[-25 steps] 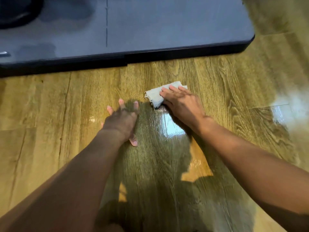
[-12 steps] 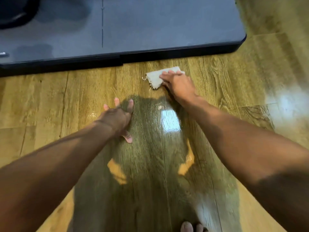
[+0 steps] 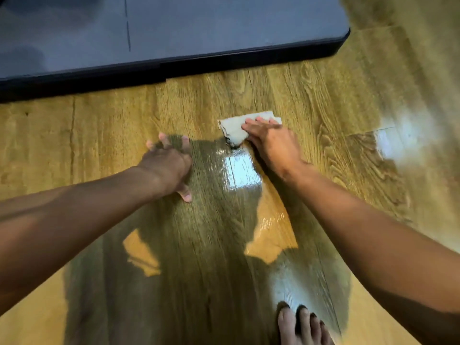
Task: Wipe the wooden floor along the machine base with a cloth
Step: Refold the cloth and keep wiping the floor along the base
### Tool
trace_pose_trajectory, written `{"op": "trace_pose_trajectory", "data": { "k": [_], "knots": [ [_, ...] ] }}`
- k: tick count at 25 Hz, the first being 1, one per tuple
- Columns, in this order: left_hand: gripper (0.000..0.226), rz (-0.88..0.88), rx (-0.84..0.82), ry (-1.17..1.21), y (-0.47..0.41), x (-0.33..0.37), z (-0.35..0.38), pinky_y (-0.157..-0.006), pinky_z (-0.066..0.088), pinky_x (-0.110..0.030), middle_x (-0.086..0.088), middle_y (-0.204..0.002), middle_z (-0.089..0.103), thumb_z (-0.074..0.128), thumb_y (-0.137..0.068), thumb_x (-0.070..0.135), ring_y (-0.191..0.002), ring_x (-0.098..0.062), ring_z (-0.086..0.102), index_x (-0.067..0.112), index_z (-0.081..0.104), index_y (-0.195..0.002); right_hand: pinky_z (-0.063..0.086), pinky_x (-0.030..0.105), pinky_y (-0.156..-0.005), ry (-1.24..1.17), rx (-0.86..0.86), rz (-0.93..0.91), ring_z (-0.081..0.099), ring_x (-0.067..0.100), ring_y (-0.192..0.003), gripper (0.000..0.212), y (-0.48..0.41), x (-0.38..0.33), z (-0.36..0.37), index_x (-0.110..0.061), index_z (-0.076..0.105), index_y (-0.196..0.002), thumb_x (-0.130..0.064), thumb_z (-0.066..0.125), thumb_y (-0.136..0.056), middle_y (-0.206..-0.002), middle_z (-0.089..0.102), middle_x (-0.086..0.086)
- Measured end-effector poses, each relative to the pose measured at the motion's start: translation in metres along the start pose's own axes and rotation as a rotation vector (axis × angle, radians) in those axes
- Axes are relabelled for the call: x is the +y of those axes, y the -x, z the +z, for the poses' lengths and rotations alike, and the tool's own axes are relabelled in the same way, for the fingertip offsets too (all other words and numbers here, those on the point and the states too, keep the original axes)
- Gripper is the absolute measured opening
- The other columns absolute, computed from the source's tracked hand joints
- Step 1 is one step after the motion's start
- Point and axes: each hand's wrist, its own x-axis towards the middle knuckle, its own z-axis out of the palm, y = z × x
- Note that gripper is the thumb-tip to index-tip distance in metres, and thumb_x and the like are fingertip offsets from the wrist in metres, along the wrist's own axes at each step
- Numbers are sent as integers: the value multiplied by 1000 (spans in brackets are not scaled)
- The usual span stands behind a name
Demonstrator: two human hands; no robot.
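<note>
A small folded off-white cloth (image 3: 232, 130) lies flat on the glossy wooden floor (image 3: 311, 100), a short way in front of the dark machine base (image 3: 199, 61). My right hand (image 3: 271, 143) presses down on the cloth's right part, fingers stretched over it. To the left, my left hand (image 3: 169, 163) rests flat on the bare floor with its fingers spread and nothing in it. A strip of bare floor separates the cloth from the base's black lower edge.
The base's grey top fills the upper frame; its rounded corner (image 3: 344, 38) is at upper right. A bare foot (image 3: 301, 324) stands on the floor at the bottom right. Bright glare (image 3: 400, 135) marks the floor at the right.
My right hand pushed the cloth toward the base, then drew it back away from it and slightly right. My left hand stayed planted on the floor. The foot came further into view.
</note>
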Motion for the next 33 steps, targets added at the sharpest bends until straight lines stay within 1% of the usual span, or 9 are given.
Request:
{"op": "trace_pose_trajectory", "data": {
  "k": [4, 8, 11, 16, 19, 21, 23, 28, 33],
  "knots": [
    [140, -3, 19, 49, 5, 1, -3, -111, 21, -55, -32, -148, -20, 84, -63, 43, -137, -54, -3, 15, -26, -145, 40, 38, -104, -9, -53, 120, 48, 22, -127, 33, -34, -4, -1, -28, 56, -129, -33, 45, -99, -138, 53, 0],
    [140, 3, 25, 61, 4, 0, -3, -112, 19, -58, -33, -148, -19, 83, -63, 45, -135, -57, -3, 11, -27, -144, 41, 42, -105, -33, -53, -3, 52, 25, -124, 31, 106, -36, 10, -15, 61, -124, -10, 54, -95, -133, 57, 4],
    [140, 19, 34, 14, 5, 2, -4, -112, 18, -58, -35, -148, -14, 81, -63, 51, -135, -58, 1, 7, -24, -145, 37, 38, -110, 17, -133, -123, 43, 17, -132, 46, 117, -23, 9, -19, 53, -133, 1, 56, -92, -141, 48, -3],
    [136, 47, 38, 48, 10, -6, -2, -113, 19, -57, -34, -148, -18, 78, -67, 51, -136, -56, -3, 10, -25, -146, 40, 36, -107, 6, -89, 106, 49, 17, -127, 37, 64, -39, 0, -18, 55, -131, -8, 53, -96, -138, 53, 0],
    [134, 60, 17, 67, 8, -4, -3, -112, 19, -58, -36, -146, -19, 78, -69, 49, -135, -59, -3, 10, -26, -145, 32, 33, -112, 91, -223, -108, 37, 21, -136, 64, 174, -55, 5, -19, 41, -142, 7, 57, -86, -149, 38, 0],
    [134, 43, 13, 80, 8, -4, -4, -111, 20, -59, -36, -146, -21, 79, -69, 47, -134, -59, -4, 9, -27, -144, 28, 31, -114, -8, -262, -171, 37, 15, -136, 58, 223, -55, -7, -18, 50, -136, 3, 62, -84, -145, 43, -3],
    [135, 38, 10, 97, 10, -3, -4, -111, 20, -59, -36, -146, -22, 80, -69, 44, -134, -59, -4, 10, -26, -145, 40, 36, -107, -37, -201, -220, 47, 15, -128, 48, 209, -42, -11, -15, 59, -128, 1, 63, -83, -136, 54, 0],
    [135, 17, 20, 80, 18, -5, -4, -114, 14, -55, -29, -149, -22, 79, -68, 47, -137, -53, -6, 14, -25, -146, 33, 31, -111, -47, -111, 112, 37, 13, -135, 41, 141, -42, 3, -20, 51, -135, -5, 52, -97, -144, 43, -5],
    [137, -32, -12, 94, 12, 6, -8, -112, 17, -57, -30, -148, -23, 82, -67, 43, -137, -54, -7, 13, -28, -144, 26, 26, -114, -92, -163, -129, 41, 10, -133, 36, 265, -25, -7, -24, 54, -132, -21, 48, -97, -140, 48, -9]
  ]
}}
